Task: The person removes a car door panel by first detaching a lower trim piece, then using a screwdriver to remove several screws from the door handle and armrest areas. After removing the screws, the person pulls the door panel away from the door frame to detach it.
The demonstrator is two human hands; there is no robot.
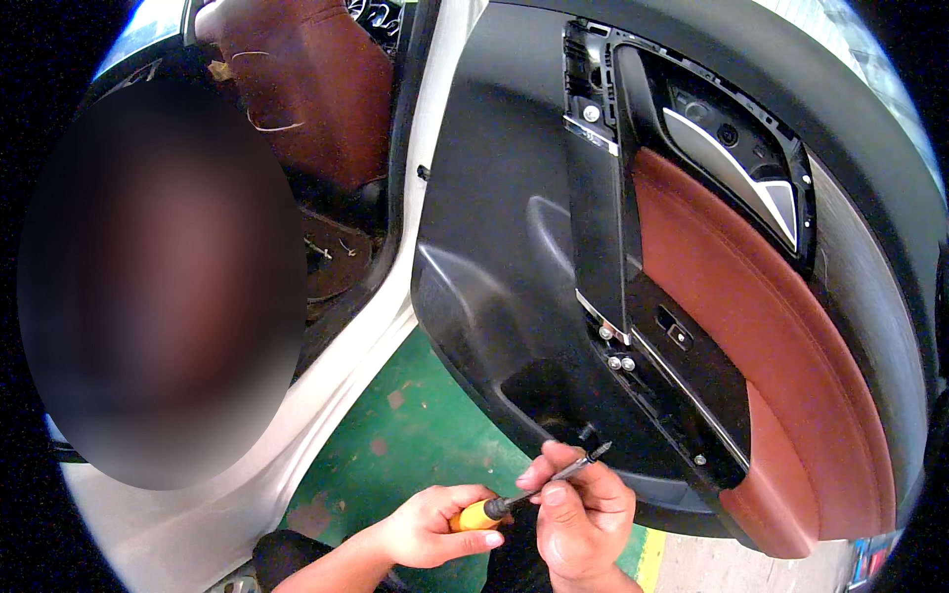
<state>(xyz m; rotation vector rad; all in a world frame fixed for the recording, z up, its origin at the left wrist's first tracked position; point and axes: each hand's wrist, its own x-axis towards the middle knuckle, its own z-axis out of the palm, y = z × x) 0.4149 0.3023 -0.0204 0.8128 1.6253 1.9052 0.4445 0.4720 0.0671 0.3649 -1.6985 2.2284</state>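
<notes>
A screwdriver (474,517) with a yellow and black handle and a metal shaft slants up to the right. My left hand (432,531) is closed around its handle. Fingertips of my right hand (585,516) pinch the shaft close to the tip. Just beyond the tip stands an open car door's inner trim panel (494,128), black with a red-brown padded armrest (732,267). The tip appears near the panel's lower edge, but whether it touches cannot be told. Several screw heads (621,364) show along the panel's exposed strip.
The white car body and door sill (371,341) run along the left, with a red-brown seat (316,89) inside. Below lies a green floor (395,405) with a yellow line (652,558). A blurred oval hides much of the left side.
</notes>
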